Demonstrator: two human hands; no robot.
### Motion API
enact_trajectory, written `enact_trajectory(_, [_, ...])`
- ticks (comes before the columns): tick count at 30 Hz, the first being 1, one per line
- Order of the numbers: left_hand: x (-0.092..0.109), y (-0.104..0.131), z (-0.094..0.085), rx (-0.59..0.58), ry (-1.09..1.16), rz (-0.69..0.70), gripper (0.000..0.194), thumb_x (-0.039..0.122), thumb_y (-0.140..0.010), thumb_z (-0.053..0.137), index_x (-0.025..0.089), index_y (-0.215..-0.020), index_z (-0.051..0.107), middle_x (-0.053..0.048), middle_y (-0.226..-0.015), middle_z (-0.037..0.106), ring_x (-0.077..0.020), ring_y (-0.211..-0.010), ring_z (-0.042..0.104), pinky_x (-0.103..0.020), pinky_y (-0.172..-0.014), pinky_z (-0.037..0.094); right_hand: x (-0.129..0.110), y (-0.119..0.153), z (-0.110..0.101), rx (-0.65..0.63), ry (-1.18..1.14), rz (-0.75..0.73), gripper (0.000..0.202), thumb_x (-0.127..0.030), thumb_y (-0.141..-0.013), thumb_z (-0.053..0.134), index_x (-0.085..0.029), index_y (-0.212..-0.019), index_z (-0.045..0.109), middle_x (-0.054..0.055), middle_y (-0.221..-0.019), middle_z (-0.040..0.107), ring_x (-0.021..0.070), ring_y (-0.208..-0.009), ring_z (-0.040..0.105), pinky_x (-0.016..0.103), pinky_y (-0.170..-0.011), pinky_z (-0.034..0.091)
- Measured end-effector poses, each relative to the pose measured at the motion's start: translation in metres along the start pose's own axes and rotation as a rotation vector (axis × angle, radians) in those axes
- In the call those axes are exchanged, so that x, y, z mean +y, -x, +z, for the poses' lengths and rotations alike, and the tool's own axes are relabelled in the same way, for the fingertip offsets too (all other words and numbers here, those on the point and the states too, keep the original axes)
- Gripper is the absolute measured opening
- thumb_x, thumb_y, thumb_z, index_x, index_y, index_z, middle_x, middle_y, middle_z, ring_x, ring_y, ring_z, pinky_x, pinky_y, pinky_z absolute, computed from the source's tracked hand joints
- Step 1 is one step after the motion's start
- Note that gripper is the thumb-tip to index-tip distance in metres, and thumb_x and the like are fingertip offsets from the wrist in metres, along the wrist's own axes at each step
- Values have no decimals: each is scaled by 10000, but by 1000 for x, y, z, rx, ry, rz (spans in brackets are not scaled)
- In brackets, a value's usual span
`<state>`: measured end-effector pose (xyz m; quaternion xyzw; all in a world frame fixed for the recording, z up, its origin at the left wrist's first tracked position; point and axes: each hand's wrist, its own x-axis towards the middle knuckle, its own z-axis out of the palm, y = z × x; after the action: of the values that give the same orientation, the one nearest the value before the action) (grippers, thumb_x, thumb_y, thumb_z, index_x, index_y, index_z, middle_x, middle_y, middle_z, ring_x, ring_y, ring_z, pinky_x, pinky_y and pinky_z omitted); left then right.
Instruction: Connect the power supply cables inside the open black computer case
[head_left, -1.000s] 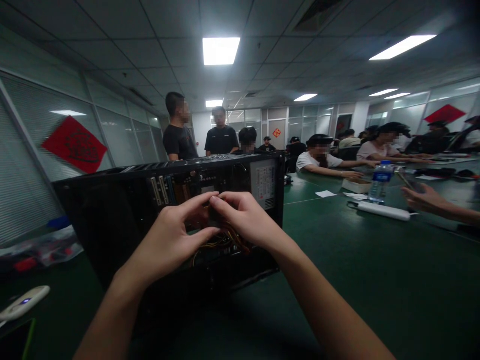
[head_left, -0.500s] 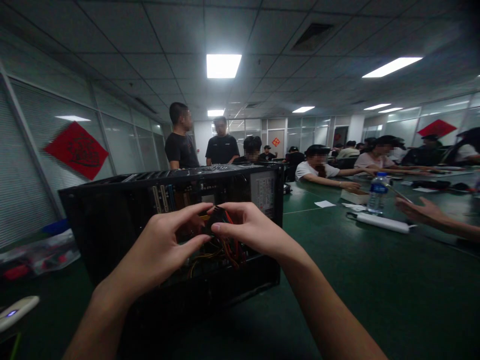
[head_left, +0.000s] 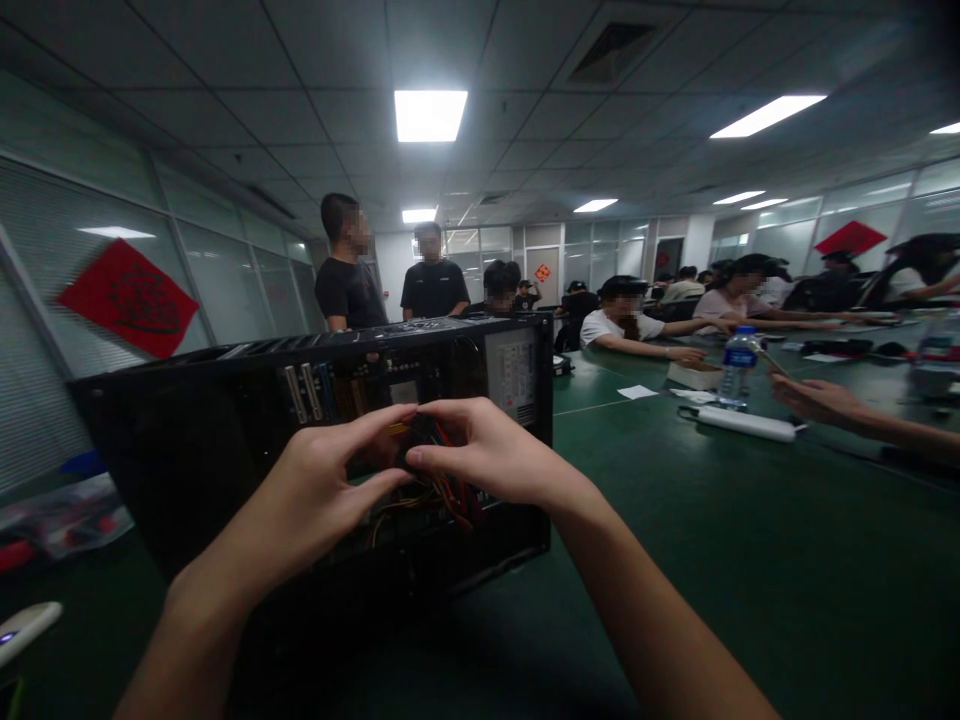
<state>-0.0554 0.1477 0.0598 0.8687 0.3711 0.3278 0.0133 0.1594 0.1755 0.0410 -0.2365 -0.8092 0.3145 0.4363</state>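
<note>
A black desktop computer case (head_left: 180, 460) stands on the green table with its side open toward me. Inside it I see expansion slots (head_left: 307, 392) and the labelled power supply (head_left: 514, 375). In front of the opening, my right hand (head_left: 495, 450) is closed around a bundle of power cables (head_left: 456, 495), red, yellow and black. Facing it, my left hand (head_left: 322, 480) is curled, its thumb and fingertips meeting the same bundle from the left. The cable ends between the fingers are dark and partly hidden.
To the right lie a white power strip (head_left: 742, 422), a water bottle (head_left: 737, 368), a small box (head_left: 696, 375) and paper (head_left: 637, 392). Another person's hand (head_left: 817, 400) reaches in there. At left are a plastic bag (head_left: 67, 515) and a white device (head_left: 28, 632). Several people sit or stand beyond.
My view has shifted slightly, so the case and surroundings appear further left. Both hands stay on the cable bundle, with little change in grip.
</note>
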Motion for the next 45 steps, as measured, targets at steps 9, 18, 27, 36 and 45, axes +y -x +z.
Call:
enact_trajectory(9, [6,-3,5,-3,-18,32,562,407,-858,665,244,-1384,555,-56,-1137,731,-215,-922,718,-313,-815,603,0,2,-7,-121,-56,-6,431,-235,-845,688,-140,-1262,633,58,-1080,706,196,-962,641,313,-823,515])
enact_trajectory(18, [-2,-6,8,-55,-100,72,574,470,-867,642,258,-1392,546,-59,-1326,647,-256,-1146,649,-388,-998,537,7,0,-3,-109,-6,-25,450,-234,-836,691,-149,-1265,585,54,-1104,683,194,-986,632,320,-861,517])
enact_trajectory(27, [-12,-6,7,-108,-174,94,537,432,-870,649,257,-1369,552,-59,-1331,637,-243,-1174,626,-371,-1010,523,16,-3,8,-84,50,-22,560,-269,-830,698,-150,-1335,487,101,-1223,627,231,-1124,605,376,-974,503])
enact_trajectory(36, [-20,-6,3,-130,-139,101,561,477,-837,678,268,-1347,575,-70,-1309,645,-268,-1165,622,-392,-1000,521,19,1,-10,-67,156,-33,514,-296,-967,513,-158,-1455,428,113,-1330,612,194,-1157,607,363,-986,495])
enact_trajectory(45, [-29,-8,2,-135,-132,57,598,475,-838,674,240,-1374,551,-75,-1326,639,-267,-1160,628,-401,-997,525,41,-5,-11,69,667,-312,597,-126,-893,575,-214,-1464,426,129,-1350,552,225,-1183,576,382,-980,500])
